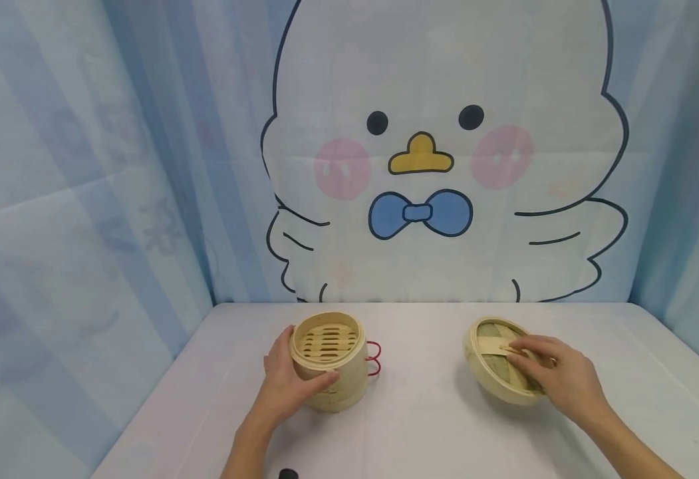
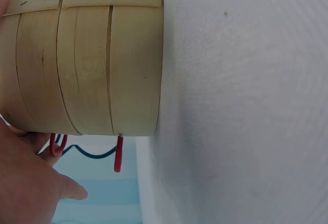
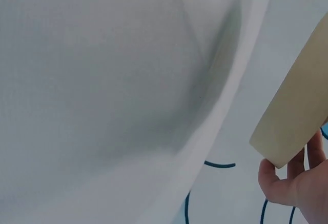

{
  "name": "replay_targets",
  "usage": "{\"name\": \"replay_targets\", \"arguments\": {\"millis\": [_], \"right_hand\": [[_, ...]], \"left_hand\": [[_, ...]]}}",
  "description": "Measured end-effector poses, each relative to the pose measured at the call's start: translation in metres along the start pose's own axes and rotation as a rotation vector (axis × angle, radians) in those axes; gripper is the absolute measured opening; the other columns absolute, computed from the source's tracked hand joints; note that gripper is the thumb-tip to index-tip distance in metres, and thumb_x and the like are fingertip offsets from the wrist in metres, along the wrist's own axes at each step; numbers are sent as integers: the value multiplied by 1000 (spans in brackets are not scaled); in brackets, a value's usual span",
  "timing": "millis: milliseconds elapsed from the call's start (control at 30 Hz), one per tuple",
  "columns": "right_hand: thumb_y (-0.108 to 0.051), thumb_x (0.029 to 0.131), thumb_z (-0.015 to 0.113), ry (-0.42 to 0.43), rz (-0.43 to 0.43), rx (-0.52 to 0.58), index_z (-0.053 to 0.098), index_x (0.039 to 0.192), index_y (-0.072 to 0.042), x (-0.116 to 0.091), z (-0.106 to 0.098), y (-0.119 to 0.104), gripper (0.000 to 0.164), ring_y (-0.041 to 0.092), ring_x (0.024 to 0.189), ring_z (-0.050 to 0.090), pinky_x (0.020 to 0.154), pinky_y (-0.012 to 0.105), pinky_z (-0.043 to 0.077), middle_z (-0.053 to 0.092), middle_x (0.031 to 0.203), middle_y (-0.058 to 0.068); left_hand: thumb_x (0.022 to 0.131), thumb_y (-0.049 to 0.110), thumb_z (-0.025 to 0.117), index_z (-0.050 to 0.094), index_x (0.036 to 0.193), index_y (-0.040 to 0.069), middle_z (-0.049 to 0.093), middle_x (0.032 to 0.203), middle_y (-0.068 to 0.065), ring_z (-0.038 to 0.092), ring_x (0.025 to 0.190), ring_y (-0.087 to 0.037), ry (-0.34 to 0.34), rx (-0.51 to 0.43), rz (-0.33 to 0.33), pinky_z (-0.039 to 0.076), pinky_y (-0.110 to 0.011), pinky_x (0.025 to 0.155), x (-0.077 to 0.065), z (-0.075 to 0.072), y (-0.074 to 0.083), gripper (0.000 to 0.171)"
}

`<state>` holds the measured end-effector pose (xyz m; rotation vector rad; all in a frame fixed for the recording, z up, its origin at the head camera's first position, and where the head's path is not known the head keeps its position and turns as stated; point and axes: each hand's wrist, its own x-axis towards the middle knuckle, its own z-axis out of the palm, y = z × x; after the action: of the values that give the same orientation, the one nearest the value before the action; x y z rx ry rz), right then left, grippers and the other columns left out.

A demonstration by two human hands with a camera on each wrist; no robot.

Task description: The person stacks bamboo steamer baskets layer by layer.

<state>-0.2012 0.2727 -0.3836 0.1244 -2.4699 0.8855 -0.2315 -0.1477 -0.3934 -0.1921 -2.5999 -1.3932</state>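
While the left hand [image 1: 290,380] holds the round, pale tan bamboo steamer [image 1: 346,376] with the thumb in front, the right hand [image 1: 566,377] pinches the top of the round, woven bamboo lid [image 1: 493,364]; the steamer stands upright on the white table [image 1: 421,406], two thin red loops [image 1: 379,366] poking out at its right; the lid is tipped, up off the table and well apart from the steamer.
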Motion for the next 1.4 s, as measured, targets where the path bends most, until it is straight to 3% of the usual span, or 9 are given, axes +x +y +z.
{"name": "replay_targets", "arguments": {"millis": [233,333,367,467,667,933,1400], "right_hand": [[-23,87,82,33,24,16,78,106,-7,2,1,-9,24,43,117,58,92,47,47,69,119,17],[-22,87,82,44,29,30,78,106,-7,3,1,-13,24,41,117,59,91,24,45,69,120,16],[-20,87,81,43,33,42,77,107,-7,3,1,-15,24,41,117,58,94,27,45,68,121,17],[-20,88,81,51,32,52,78,107,-8,4,2,-20,23,39,117,58,89,12,37,68,121,16],[-22,90,79,52,32,99,77,110,-6,7,1,-30,25,39,119,57,83,1,30,66,124,16],[-20,91,78,53,31,183,75,112,-3,12,2,-43,27,38,121,55,83,-2,33,64,126,18],[-13,90,78,51,1,269,74,113,-1,21,12,-64,26,38,122,56,86,1,37,64,125,19]], "left_hand": [[73,45,90,18,156,1,28,157,-22,20,145,-44,7,20,1,15,-68,114,-3,0,1,119],[73,46,90,18,157,1,28,157,-22,19,145,-45,8,21,-7,19,-69,112,-3,1,0,119],[73,46,89,18,157,1,28,158,-22,19,145,-45,8,20,-8,18,-69,113,-3,1,1,119],[74,44,90,18,156,1,28,158,-23,19,146,-45,7,17,3,14,-68,114,-3,1,1,118],[74,42,90,18,156,0,29,157,-23,22,146,-43,7,13,23,8,-67,115,-3,0,1,117],[74,45,89,17,156,0,27,158,-22,20,147,-41,4,1,20,-1,-64,117,-1,1,-1,119],[73,46,89,17,157,1,26,159,-22,19,148,-40,1,4,16,-1,-63,117,0,1,-2,119]]}}
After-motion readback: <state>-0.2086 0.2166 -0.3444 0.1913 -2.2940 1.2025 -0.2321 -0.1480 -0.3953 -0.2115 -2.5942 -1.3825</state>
